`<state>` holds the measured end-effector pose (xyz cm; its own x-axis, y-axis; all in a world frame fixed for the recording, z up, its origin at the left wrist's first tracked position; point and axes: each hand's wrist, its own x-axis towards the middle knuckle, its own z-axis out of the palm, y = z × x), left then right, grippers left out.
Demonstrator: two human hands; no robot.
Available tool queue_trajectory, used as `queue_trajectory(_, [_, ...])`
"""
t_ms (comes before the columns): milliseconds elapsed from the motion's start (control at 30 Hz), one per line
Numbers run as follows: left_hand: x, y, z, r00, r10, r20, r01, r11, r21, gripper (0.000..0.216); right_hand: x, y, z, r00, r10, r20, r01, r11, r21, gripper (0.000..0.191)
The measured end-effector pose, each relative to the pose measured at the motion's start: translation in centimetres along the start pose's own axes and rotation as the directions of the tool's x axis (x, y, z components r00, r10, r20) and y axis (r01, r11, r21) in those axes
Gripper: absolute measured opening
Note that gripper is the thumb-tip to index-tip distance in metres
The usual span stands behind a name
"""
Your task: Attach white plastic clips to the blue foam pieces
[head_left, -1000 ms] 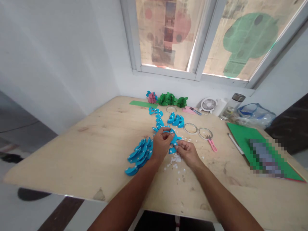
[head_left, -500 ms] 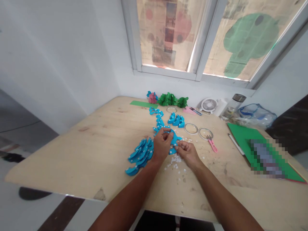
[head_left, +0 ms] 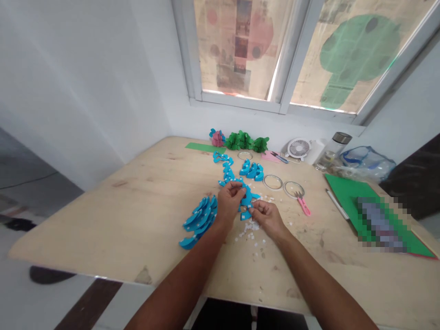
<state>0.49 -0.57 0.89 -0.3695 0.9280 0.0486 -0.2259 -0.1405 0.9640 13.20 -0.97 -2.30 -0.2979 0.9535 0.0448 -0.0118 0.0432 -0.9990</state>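
Hands (head_left: pixel 229 201) holding blue paper (head_left: pixel 246 198), illegible window print (head_left: pixel 243 20)

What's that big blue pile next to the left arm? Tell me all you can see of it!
The blue pile is made of many curved pieces that look like paper or card, dotted with small white squares. They overlap in a slanting, fanned-out stack, with their rounded edges showing. One piece sticks out at the end nearest the table's front edge. The pile lies on the wooden table, beside the left forearm. I can't tell whether the arm touches it.
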Motion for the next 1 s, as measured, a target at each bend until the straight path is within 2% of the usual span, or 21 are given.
queue_trajectory(267, [0.5,-0.1,-0.3,1.000,-0.025,0.005,0.025,0.999,-0.020,0.014,0.0,0.1,0.0,1.000,-0.014,-0.006,0.013,1.000,-0.029,0.029])
queue_trajectory(533, [0.9,-0.6,-0.6,0.999,-0.027,-0.043,0.026,0.999,-0.026,0.012,0.2,1.0,-0.2,0.998,-0.011,0.062,0.013,0.999,-0.031,0.030])
queue_trajectory(633, [1.0,-0.6,-0.5,0.999,-0.034,-0.013,0.034,0.999,-0.018,0.016,0.1,0.8,-0.2,0.999,-0.010,0.034,0.011,1.000,-0.021,0.030])
queue_trajectory(800, [0.9,-0.7,-0.4,0.982,-0.137,0.130,0.144,0.989,-0.043,0.035,0.3,0.2,-0.6,0.995,0.035,-0.093,-0.027,0.996,0.088,0.028])
queue_trajectory(900, [0.9,-0.9,-0.6,0.984,-0.115,0.137,0.119,0.993,-0.023,0.033,0.5,0.1,-1.1,0.985,0.013,-0.171,0.010,0.991,0.133,0.025])
queue_trajectory(1000, [0.7,-0.8,-0.7,0.973,-0.092,0.210,0.081,0.995,0.060,0.027,0.7,0.2,-1.4,0.973,0.000,-0.233,0.035,0.989,0.146,0.023])
